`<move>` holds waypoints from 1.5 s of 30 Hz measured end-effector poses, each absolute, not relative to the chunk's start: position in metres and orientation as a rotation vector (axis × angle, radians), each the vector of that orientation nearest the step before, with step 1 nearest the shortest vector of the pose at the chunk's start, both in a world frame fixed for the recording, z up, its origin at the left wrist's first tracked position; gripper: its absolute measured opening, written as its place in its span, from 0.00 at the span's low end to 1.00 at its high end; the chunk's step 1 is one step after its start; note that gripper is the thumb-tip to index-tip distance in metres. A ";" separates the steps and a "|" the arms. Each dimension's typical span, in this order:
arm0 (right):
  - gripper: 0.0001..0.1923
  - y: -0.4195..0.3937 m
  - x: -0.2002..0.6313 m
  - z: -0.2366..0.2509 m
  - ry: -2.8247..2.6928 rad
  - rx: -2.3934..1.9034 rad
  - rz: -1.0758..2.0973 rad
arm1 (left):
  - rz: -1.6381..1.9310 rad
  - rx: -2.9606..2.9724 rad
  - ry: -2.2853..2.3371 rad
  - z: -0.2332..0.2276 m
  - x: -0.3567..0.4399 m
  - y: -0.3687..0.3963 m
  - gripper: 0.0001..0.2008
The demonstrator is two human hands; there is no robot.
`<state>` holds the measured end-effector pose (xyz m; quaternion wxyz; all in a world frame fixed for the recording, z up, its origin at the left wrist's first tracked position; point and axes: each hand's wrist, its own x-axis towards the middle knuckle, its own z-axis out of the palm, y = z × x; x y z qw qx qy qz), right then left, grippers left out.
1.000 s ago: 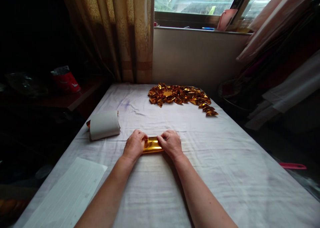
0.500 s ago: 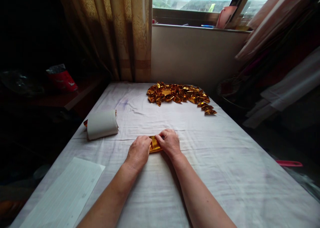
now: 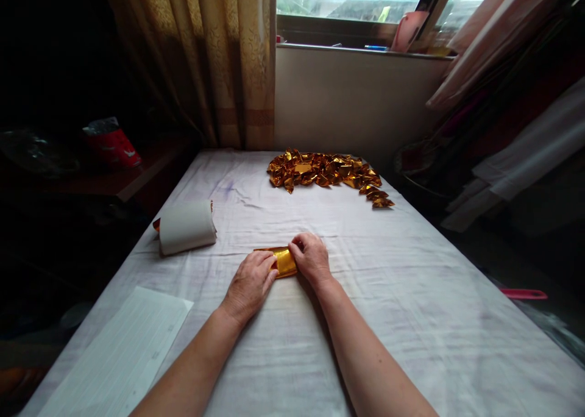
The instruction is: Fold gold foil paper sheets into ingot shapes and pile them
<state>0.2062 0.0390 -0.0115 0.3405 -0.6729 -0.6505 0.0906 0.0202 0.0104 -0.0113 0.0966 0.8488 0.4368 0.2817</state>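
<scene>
Two hands press a shiny gold paper on a big table

The big table with a white cloth (image 3: 411, 295) fills the view; at its far end lies a pile of folded gold papers (image 3: 326, 172); by its left edge rests a white paper roll (image 3: 186, 227); in its middle, the left hand (image 3: 250, 283) and right hand (image 3: 311, 260) pinch the small shiny gold foil sheet (image 3: 283, 260), fingers bent on it.

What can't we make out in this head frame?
- gold foil piece: ends covered by left hand and right hand; fold shape unclear.
- White roll: a gold bit behind it, mostly hidden.
- lined sheet: cut by the bottom edge, print too small.
- red packet: in shadow, label unreadable.
- gold pile: count unclear, pieces overlap.
</scene>
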 end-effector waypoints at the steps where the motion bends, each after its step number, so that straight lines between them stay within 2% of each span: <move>1: 0.04 0.038 0.208 -0.012 -1.667 -1.706 0.244 | 0.837 2.512 1.297 -0.012 0.020 0.010 0.12; 9: 0.06 0.006 0.200 -0.006 -1.931 -1.438 0.129 | 0.859 2.509 1.285 -0.010 0.021 0.010 0.11; 24: 0.02 -0.006 0.192 -0.007 -1.994 -1.557 0.234 | 0.914 2.440 1.267 -0.009 0.017 0.009 0.11; 32: 0.06 -0.011 0.187 0.001 -1.993 -1.663 0.208 | 0.862 2.374 1.222 -0.011 0.011 0.012 0.13; 45: 0.02 -0.019 0.206 -0.005 -1.942 -1.638 0.338 | 0.722 2.368 1.290 -0.013 -0.010 0.012 0.17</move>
